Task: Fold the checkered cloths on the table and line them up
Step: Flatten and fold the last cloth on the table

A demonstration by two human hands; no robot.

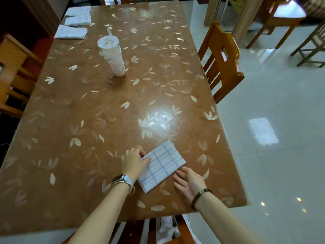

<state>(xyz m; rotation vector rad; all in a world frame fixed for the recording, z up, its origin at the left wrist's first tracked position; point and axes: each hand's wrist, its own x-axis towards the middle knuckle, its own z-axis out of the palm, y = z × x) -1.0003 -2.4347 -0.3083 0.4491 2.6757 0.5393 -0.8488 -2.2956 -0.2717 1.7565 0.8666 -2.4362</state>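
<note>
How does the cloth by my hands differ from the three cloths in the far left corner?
The near cloth lies slanted on the table, the left hand holding its edge; the far cloths lie untouched in a row along the side. Its grid lines show clearly; theirs look faint. All are folded white rectangles lying flat.

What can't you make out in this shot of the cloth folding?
Head view only:
Left hand covers a corner of the checkered cloth: pinching or pressing, unclear.
Folded cloths at the far corner: pattern too blurred.
Print on the cup: too small to read.
White item on the near chair: cut off by the table edge.
</note>
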